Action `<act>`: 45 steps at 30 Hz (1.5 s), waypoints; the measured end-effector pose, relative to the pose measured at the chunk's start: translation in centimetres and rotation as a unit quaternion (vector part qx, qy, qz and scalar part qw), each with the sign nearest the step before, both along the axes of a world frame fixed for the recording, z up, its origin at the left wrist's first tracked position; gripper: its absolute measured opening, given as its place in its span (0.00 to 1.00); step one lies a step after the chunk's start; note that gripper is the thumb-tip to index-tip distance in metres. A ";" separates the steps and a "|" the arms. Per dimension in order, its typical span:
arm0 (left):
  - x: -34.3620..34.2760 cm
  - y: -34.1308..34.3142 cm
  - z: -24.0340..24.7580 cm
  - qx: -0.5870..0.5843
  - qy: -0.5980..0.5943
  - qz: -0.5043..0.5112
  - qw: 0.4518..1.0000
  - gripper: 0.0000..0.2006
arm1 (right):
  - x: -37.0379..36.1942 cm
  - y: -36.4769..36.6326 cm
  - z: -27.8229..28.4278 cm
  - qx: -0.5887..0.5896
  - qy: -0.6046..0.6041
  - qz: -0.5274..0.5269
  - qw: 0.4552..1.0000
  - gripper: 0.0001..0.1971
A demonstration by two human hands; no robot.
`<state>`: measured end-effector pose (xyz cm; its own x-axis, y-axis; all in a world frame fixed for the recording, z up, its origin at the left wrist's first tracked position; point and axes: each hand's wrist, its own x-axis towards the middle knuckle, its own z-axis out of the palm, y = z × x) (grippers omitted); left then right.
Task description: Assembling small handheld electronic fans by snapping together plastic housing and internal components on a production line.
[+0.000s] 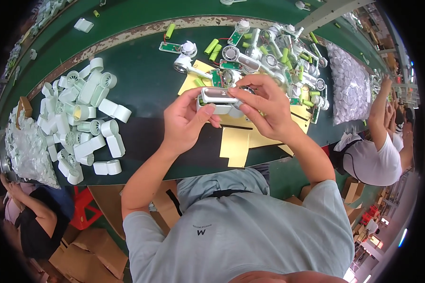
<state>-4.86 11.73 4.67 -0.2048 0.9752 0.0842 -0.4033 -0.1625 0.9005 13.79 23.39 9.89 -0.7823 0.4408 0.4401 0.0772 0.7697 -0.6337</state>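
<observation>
Over the near middle of the table I hold a small handheld fan body [217, 95] with a silver-grey front panel and pale casing. My left hand [184, 122] is closed round its left end, thumb along the near side. The fingers of my right hand [271, 106] pinch its right end, where the round fan head is mostly hidden behind them. Just beyond my hands lies a jumble of fan assemblies [248, 61] with circuit boards [170, 47] and green battery cells [211, 46]. Yellow card sheets [234, 146] lie beneath and beside my hands.
Pale green fan shells [99, 92] are heaped at left, beside a clear bag of parts [30, 153]. A bag of white round parts [349, 85] lies at right. Other people sit at right [373, 158] and left [38, 219]. Cardboard boxes [89, 252] and a red stool [82, 207] stand below.
</observation>
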 end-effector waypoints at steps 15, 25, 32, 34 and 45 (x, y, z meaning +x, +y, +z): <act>-1.5 0.6 -1.0 -0.036 -0.153 -0.081 0.984 0.12 | -0.2 -0.8 -0.2 -0.006 -0.024 -0.032 0.999 0.17; -1.4 0.5 -0.9 -0.053 -0.196 -0.100 0.974 0.12 | -0.6 -0.2 -0.9 0.021 -0.002 -0.005 1.000 0.18; -0.9 0.3 -0.1 -0.013 -0.065 -0.080 0.995 0.18 | 0.4 -0.1 -0.6 -0.029 -0.039 0.010 0.999 0.20; -0.7 0.3 0.0 -0.010 -0.056 -0.070 0.996 0.18 | 0.4 0.1 -0.7 -0.022 -0.029 0.017 0.999 0.19; -0.3 0.2 0.1 0.026 -0.015 -0.049 0.998 0.18 | 0.5 0.2 -0.9 -0.011 -0.022 0.043 0.999 0.19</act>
